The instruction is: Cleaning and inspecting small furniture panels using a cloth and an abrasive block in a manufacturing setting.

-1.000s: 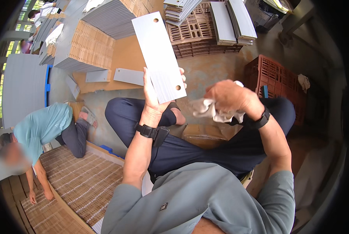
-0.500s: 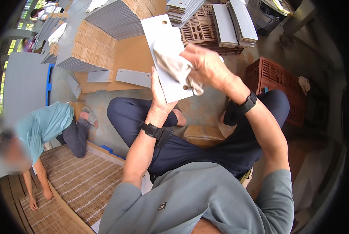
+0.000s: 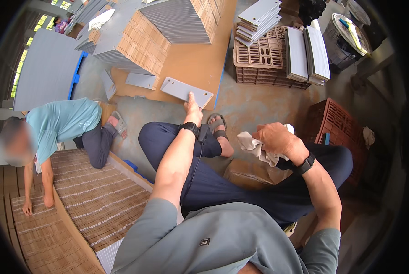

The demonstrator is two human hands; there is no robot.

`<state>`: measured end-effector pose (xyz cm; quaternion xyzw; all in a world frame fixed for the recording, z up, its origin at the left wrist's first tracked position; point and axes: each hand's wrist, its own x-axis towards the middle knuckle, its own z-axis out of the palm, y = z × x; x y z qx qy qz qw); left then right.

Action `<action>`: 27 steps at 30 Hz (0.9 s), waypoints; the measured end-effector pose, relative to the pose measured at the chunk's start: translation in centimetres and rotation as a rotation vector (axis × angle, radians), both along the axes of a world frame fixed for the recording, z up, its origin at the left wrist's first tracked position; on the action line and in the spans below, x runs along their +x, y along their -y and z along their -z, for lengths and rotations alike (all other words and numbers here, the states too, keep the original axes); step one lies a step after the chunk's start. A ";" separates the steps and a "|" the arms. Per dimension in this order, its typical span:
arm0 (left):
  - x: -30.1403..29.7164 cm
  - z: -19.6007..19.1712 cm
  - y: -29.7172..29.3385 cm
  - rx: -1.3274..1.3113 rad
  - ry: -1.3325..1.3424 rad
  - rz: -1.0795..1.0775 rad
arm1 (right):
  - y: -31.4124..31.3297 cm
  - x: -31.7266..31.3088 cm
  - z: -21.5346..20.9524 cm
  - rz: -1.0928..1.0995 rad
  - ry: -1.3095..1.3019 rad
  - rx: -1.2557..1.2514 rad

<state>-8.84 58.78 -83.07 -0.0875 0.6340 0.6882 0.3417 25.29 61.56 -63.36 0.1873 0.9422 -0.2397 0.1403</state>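
Observation:
My left hand (image 3: pixel 193 108) reaches forward and grips the near edge of a grey rectangular panel (image 3: pixel 180 90) with holes near its ends, one finger lying over its top face. The panel is at the edge of a brown board (image 3: pixel 186 59), on or just above it; exact contact cannot be told. My right hand (image 3: pixel 277 137), closed around a crumpled off-white cloth (image 3: pixel 250 142), is held above my right thigh, apart from the panel.
Tall stacks of grey-faced panels (image 3: pixel 143 43) stand on the brown board. Brown plastic crates (image 3: pixel 261 52) carry more panels (image 3: pixel 296 52); another crate (image 3: pixel 334 132) is at right. A taped carton (image 3: pixel 248 172) lies between my legs. At left a co-worker (image 3: pixel 67 121) bends over rows of panels (image 3: pixel 99 192).
The panel has moved from in front of me down to the brown board in my left hand. My right hand has drawn the cloth off it, toward my right knee. The view has shifted.

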 end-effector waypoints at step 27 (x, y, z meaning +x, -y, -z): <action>16.0 -5.2 -13.3 0.054 -0.480 0.977 | -3.8 4.4 -5.2 0.162 -0.074 0.083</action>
